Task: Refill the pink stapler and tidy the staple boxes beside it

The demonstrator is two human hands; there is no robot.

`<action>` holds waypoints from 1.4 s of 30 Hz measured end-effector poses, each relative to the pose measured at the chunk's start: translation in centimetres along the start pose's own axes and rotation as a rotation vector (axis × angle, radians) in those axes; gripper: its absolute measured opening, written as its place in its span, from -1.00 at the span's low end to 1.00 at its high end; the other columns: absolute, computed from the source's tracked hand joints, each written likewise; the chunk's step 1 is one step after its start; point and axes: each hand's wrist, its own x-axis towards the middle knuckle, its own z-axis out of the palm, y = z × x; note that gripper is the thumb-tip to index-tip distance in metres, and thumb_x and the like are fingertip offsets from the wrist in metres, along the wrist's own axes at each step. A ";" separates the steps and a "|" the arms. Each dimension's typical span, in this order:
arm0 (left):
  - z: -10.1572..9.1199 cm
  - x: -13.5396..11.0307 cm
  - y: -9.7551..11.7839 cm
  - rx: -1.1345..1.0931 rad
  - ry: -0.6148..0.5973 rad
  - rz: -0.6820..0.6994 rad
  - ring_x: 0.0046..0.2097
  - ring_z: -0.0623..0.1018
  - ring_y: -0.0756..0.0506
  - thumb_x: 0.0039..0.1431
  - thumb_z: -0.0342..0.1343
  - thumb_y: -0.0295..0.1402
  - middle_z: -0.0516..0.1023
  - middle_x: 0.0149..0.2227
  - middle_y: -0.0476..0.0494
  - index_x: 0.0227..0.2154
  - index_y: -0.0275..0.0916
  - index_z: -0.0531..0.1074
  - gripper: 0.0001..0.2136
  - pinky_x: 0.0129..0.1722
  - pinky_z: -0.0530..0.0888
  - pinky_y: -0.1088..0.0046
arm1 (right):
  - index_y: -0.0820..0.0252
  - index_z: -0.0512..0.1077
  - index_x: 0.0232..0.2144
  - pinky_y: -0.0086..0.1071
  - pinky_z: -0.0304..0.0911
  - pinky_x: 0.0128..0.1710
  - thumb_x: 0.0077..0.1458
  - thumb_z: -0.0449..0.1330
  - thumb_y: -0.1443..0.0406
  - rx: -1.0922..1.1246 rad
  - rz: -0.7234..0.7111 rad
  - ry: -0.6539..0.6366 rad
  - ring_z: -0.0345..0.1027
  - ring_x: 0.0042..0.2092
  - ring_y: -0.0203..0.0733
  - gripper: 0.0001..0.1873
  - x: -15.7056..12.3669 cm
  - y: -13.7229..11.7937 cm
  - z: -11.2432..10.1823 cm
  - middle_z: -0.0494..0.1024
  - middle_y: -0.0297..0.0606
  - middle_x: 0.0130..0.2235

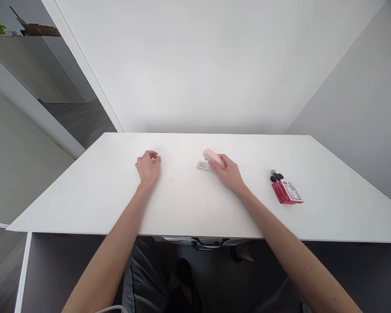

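The right hand [230, 174] lies on the white counter [189, 208] a little right of the middle, and it grasps the pink stapler [211, 156], fingers wrapped over the rear part of the pink top arm. The stapler stands hinged open: its pink arm is tilted up and points left and away from the person, while its pale base [203, 165] lies flat on the counter just below, with small dark print on its face. The base touches the counter; the front of the pink arm is clear of it. The left hand [148, 168] rests on the counter well apart from the stapler, on the left side, with the fingers curled inward and the fingertips drawn toward the thumb. Whether it pinches something small or is merely curled cannot be told at this size. Both forearms are bare and reach in from the near edge of the counter. Off to the right, well apart from the right hand, a red box [286, 192] with a white label lies flat on the counter, and a small black clip [275, 176] with a metal part sits just beside its far end, touching it or nearly so. A plain white wall [215, 65] rises behind the far edge of the counter.
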 end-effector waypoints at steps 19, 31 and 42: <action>0.0 0.4 -0.7 0.058 0.067 -0.028 0.19 0.41 -0.39 0.32 0.07 -0.40 0.49 0.11 -0.34 -0.10 -0.17 0.38 -0.87 0.21 0.28 -0.04 | 0.05 0.52 -0.03 -0.26 0.28 -0.21 0.22 0.25 -0.10 0.008 -0.004 -0.012 0.41 -0.16 -0.08 -0.54 0.0 -0.1 0.0 0.64 -0.26 -0.09; -0.2 -2.1 2.5 -0.111 -0.105 0.457 -0.47 0.24 -0.04 0.36 -0.01 -0.27 0.32 -0.37 -0.02 -0.38 -0.11 0.14 -0.81 -0.39 0.25 0.37 | 0.00 0.33 0.25 -0.06 0.37 0.13 0.19 0.31 -0.09 0.043 0.033 0.040 0.38 0.21 0.06 -0.32 -0.2 0.6 -0.2 0.47 -0.11 0.26; 0.7 -3.4 2.7 0.006 -0.356 0.646 -0.48 0.04 -0.10 -0.01 -0.04 -0.47 -0.07 -0.57 -0.01 -0.65 -0.13 -0.04 -0.73 -0.36 -0.04 0.29 | 0.08 0.30 0.24 0.11 0.24 0.30 0.31 0.20 0.10 -0.333 -0.254 0.548 0.31 0.27 0.11 -0.48 -10.6 1.0 -5.0 0.42 0.00 0.22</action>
